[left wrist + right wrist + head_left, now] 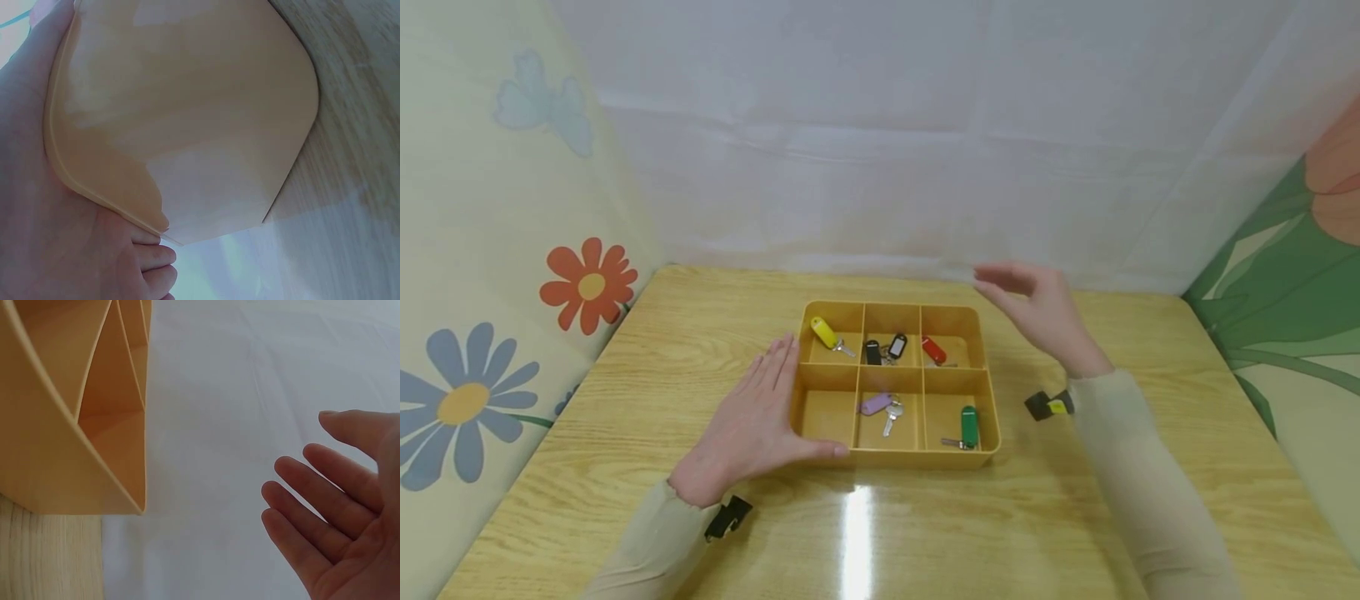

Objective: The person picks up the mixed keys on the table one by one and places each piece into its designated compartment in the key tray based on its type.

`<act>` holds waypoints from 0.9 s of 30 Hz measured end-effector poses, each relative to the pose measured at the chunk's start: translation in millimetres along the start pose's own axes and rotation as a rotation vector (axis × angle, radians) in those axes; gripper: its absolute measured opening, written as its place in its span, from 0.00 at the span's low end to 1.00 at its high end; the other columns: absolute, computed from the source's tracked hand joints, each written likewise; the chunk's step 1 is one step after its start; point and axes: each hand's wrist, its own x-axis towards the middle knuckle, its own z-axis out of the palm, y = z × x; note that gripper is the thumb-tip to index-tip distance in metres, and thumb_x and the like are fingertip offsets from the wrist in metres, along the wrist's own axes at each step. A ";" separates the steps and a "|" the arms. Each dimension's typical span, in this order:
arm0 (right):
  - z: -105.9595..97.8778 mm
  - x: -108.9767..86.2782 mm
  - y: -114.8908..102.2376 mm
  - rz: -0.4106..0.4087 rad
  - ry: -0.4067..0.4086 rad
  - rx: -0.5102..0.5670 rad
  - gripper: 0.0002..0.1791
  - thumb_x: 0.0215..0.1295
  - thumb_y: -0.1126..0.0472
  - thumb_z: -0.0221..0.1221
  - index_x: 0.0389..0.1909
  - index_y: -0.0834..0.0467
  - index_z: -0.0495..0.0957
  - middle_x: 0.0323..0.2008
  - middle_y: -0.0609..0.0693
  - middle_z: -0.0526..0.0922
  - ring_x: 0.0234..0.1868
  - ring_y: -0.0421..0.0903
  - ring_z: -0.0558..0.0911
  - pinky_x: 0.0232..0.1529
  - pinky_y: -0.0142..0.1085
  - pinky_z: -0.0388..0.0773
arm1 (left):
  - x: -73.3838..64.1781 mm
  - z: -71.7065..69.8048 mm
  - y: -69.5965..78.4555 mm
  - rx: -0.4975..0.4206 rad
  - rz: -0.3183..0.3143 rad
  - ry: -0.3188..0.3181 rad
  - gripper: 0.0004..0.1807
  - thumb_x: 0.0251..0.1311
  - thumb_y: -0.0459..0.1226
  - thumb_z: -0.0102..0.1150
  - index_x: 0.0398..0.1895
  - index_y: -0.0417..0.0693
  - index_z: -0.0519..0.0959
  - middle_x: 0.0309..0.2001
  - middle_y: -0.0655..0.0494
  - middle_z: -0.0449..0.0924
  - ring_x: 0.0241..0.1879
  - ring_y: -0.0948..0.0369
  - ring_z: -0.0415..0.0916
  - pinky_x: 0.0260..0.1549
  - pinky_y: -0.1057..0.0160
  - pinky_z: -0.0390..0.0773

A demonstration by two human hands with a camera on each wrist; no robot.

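Note:
A yellow organizer box with two rows of compartments sits on the table. My left hand rests against its left side, fingers straight along the wall and thumb along the front rim. Above the box's back right corner, my right hand hovers apart from it, holding nothing, fingers extended. In the back row lie a key with a yellow tag, two black key tags together, and a red key tag. The front middle compartment holds a key with a purple tag; the front right one, a green key tag.
The wooden table reaches back to a white cloth backdrop. Flower-patterned panels flank it, the left panel and the right panel. A black strap piece is at the left wrist, another strap at the right.

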 end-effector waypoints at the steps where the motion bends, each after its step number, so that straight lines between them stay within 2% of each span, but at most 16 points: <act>1: -0.3 -1.0 0.8 0.002 0.001 -0.001 0.25 0.70 0.40 0.62 0.61 0.50 0.82 0.56 0.46 0.84 0.57 0.47 0.80 0.59 0.50 0.78 | -0.1 -0.1 0.1 -0.002 -0.001 0.000 0.82 0.36 0.86 0.50 0.81 0.43 0.27 0.81 0.44 0.27 0.79 0.50 0.30 0.76 0.47 0.42; 10: -1.8 -7.1 10.2 -0.020 0.004 0.020 0.23 0.71 0.45 0.63 0.60 0.53 0.83 0.55 0.49 0.85 0.56 0.48 0.82 0.59 0.49 0.78 | -1.1 0.1 0.2 0.004 -0.004 0.000 0.81 0.38 0.86 0.49 0.80 0.43 0.26 0.81 0.43 0.27 0.79 0.49 0.30 0.76 0.48 0.41; 15: -2.3 -12.2 16.0 -0.013 0.004 0.017 0.24 0.72 0.45 0.62 0.60 0.54 0.82 0.56 0.49 0.84 0.56 0.48 0.81 0.59 0.50 0.78 | -0.7 0.5 -0.1 0.002 0.000 -0.001 0.82 0.37 0.86 0.49 0.81 0.41 0.29 0.81 0.43 0.27 0.79 0.47 0.33 0.76 0.47 0.42; 27: -5.2 -22.8 32.5 0.045 -0.002 -0.003 0.25 0.72 0.44 0.62 0.60 0.56 0.82 0.56 0.52 0.84 0.56 0.50 0.82 0.58 0.51 0.79 | -1.0 0.3 0.5 -0.005 -0.007 -0.006 0.81 0.38 0.86 0.49 0.81 0.43 0.27 0.81 0.45 0.26 0.79 0.49 0.30 0.76 0.48 0.40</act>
